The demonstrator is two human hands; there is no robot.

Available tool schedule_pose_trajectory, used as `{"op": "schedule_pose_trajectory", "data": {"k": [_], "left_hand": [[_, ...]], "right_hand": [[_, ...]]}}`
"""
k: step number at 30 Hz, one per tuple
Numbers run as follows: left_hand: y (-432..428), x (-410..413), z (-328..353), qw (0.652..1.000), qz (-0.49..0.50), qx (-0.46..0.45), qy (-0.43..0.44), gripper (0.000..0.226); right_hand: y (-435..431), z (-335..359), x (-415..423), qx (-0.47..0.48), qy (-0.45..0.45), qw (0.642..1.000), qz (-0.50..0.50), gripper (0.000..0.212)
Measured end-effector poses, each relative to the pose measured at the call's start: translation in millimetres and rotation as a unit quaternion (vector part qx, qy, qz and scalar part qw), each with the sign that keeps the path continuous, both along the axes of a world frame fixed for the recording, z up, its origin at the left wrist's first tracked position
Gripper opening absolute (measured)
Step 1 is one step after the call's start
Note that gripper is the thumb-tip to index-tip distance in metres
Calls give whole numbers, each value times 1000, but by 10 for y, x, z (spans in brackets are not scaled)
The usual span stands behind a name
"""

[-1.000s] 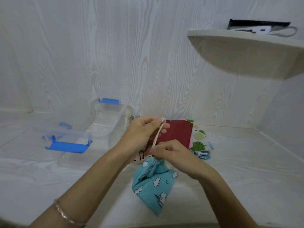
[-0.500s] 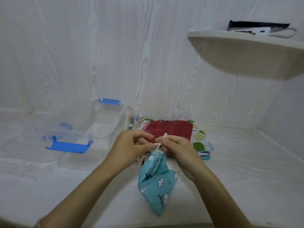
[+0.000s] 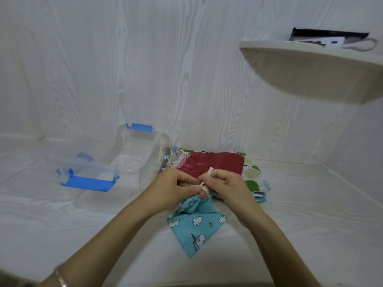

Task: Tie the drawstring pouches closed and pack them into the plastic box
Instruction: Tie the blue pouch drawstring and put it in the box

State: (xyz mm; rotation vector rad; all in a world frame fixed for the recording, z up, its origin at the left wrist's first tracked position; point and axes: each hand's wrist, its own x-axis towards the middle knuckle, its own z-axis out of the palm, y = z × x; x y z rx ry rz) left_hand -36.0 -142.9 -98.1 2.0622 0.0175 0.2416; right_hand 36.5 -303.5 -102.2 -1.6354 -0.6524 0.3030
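Pinching the cord near the gathered neck of the pouch, I have the left hand and right hand touching, fingers of each curled on the cord; whether a knot has formed I cannot tell. The pouch hangs toward 6 o'clock from that grip, and I judge its own weight keeps the neck bunched for tying; whether its bottom corner touches the table I cannot tell. The pile of other pouches lies just past the hands at 12 to 1 o'clock. The box stands open at 10 o'clock, against the wall, with its lid at 9, and bare tabletop lies between it and the hands. The shelf overhangs high at 2 o'clock, well apart
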Motion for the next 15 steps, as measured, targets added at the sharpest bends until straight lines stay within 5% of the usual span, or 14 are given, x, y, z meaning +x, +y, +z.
{"op": "schedule_pose_trajectory", "data": {"k": [8,15], "left_hand": [[-21,27,-78,991,75,-104,-27,11],[-155,25,-73,989,113,41,-84,14]], "right_hand": [[-16,3,-26,10,-38,999,-19,19],[98,-36,-90,-88,-267,952,-121,19]]}}
